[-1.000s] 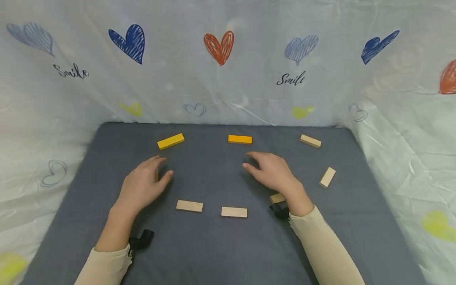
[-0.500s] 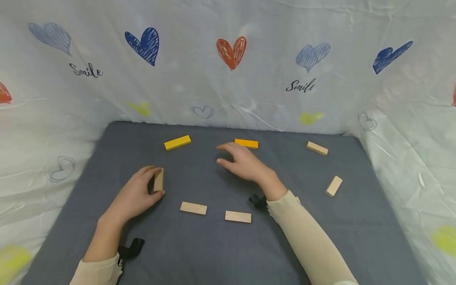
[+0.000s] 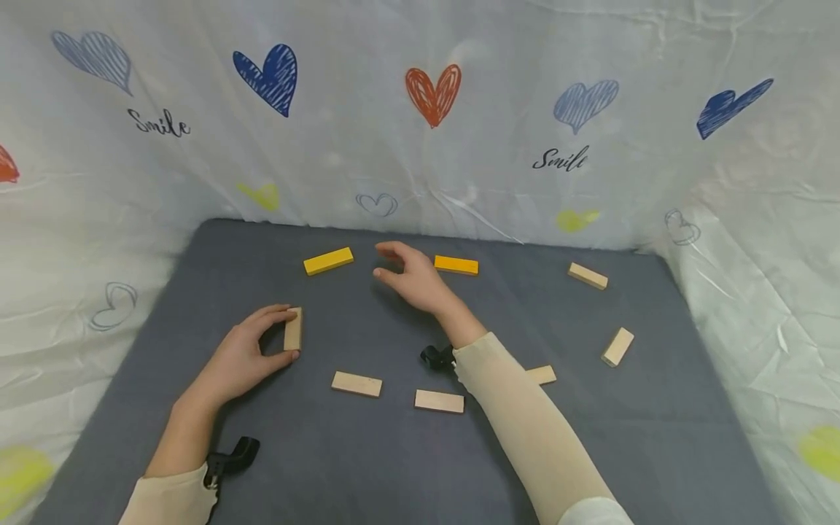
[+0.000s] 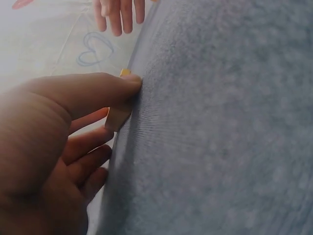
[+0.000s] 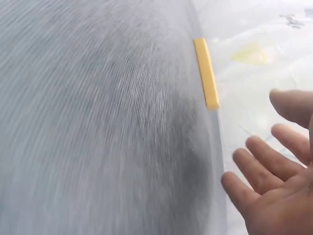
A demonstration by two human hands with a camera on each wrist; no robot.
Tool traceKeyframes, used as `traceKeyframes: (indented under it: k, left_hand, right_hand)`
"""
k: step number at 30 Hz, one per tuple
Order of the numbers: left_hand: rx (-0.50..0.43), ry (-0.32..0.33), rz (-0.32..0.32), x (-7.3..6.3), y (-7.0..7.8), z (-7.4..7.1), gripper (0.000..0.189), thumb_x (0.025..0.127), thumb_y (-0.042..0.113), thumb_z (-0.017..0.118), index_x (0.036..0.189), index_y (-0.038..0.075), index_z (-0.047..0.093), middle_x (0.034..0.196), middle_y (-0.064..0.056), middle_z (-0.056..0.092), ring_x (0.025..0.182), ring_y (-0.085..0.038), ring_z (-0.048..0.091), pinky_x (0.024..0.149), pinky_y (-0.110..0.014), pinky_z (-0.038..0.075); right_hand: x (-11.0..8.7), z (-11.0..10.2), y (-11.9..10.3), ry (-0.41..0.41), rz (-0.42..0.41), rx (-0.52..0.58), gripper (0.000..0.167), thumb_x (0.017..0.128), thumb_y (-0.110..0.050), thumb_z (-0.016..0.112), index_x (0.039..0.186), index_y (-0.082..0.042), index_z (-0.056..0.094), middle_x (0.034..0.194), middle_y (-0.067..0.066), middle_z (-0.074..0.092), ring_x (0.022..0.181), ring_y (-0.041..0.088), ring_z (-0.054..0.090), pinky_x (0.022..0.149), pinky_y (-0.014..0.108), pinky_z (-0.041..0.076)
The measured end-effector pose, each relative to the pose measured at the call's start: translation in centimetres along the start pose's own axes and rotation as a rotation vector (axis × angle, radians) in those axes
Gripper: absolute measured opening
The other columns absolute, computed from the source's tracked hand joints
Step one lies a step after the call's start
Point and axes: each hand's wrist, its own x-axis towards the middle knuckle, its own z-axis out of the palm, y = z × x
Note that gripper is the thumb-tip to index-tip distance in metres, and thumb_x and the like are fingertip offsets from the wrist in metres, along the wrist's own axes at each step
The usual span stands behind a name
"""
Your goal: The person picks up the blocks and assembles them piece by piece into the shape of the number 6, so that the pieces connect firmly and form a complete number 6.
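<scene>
My left hand [image 3: 239, 361] holds a plain wooden block [image 3: 294, 339] lengthwise at the left side of the cloth. The thumb is at its near end and the fingertips are at its far end. In the left wrist view the thumb covers part of that block [image 4: 117, 117]. My right hand [image 3: 420, 281] hovers between two yellow blocks, fingers loosely spread and holding nothing. The left yellow block [image 3: 328, 261] lies beyond its fingertips, and the orange-yellow block [image 3: 457, 265] lies just to its right. The right wrist view shows a yellow block [image 5: 207, 73] ahead of the spread fingers.
Two wooden blocks, one left [image 3: 356, 383] and one right [image 3: 439, 401], lie at the front of the grey cloth [image 3: 367, 467]. Another wooden block [image 3: 542, 375] is partly behind the right sleeve. Two more blocks [image 3: 587, 275] are at the right. A heart-print sheet [image 3: 354, 160] hangs behind.
My right hand has moved left, past the orange-yellow block toward the left yellow one, uncovering a wooden block by the sleeve. My left hand has lowered and taken hold of its block's ends.
</scene>
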Motion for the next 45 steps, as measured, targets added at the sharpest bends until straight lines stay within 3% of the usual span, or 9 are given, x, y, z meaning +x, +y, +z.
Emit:
traceKeyframes:
  k: [8, 16, 20, 29, 45]
  left_hand:
    - [-0.071, 0.008, -0.008, 0.5, -1.0, 0.9, 0.074, 0.095, 0.03, 0.09, 0.158, 0.011, 0.058, 0.173, -0.019, 0.037, 0.159, -0.049, 0.032, 0.119, -0.077, 0.037]
    - [-0.088, 0.023, -0.008, 0.1, -1.2, 1.3, 0.07, 0.094, 0.028, 0.091, 0.155, 0.012, 0.061, 0.174, -0.018, 0.037, 0.16, -0.048, 0.03, 0.12, -0.077, 0.035]
    - [-0.091, 0.027, 0.001, -0.1, -1.4, 1.4, 0.069, 0.094, 0.029, 0.091, 0.155, 0.013, 0.062, 0.174, -0.018, 0.037, 0.161, -0.05, 0.026, 0.121, -0.08, 0.031]
    - [-0.097, 0.012, 0.024, 0.5, -1.3, 1.4, 0.069, 0.094, 0.029, 0.091, 0.155, 0.015, 0.062, 0.174, -0.015, 0.037, 0.162, -0.051, 0.023, 0.124, -0.08, 0.026]
    - [-0.07, 0.044, 0.009, -0.4, -1.7, 1.2, 0.066, 0.095, 0.03, 0.09, 0.154, 0.014, 0.063, 0.173, -0.018, 0.039, 0.161, -0.053, 0.023, 0.125, -0.079, 0.026]
  right_hand:
    - [1.9, 1.6, 0.3, 0.1, -0.025, 0.073, 0.047, 0.108, -0.015, 0.073, 0.152, -0.004, 0.062, 0.15, 0.008, 0.066, 0.139, 0.024, 0.061, 0.117, 0.031, 0.052]
    - [3.5, 3.5, 0.6, 0.107, -0.016, 0.099, 0.045, 0.106, -0.007, 0.074, 0.149, -0.006, 0.065, 0.15, 0.01, 0.066, 0.139, 0.024, 0.061, 0.109, 0.029, 0.057]
    - [4.4, 4.2, 0.7, 0.116, -0.017, 0.072, 0.044, 0.104, -0.005, 0.075, 0.148, -0.007, 0.067, 0.148, 0.01, 0.067, 0.137, 0.025, 0.062, 0.104, 0.033, 0.059]
    - [5.5, 4.3, 0.6, 0.093, 0.016, 0.007, 0.048, 0.103, -0.003, 0.076, 0.15, -0.011, 0.067, 0.149, 0.006, 0.067, 0.135, 0.025, 0.062, 0.112, 0.035, 0.055]
    - [6.7, 5.7, 0.2, 0.06, 0.031, -0.086, 0.039, 0.102, 0.004, 0.074, 0.138, -0.011, 0.075, 0.136, 0.005, 0.073, 0.129, 0.023, 0.066, 0.11, 0.035, 0.056]
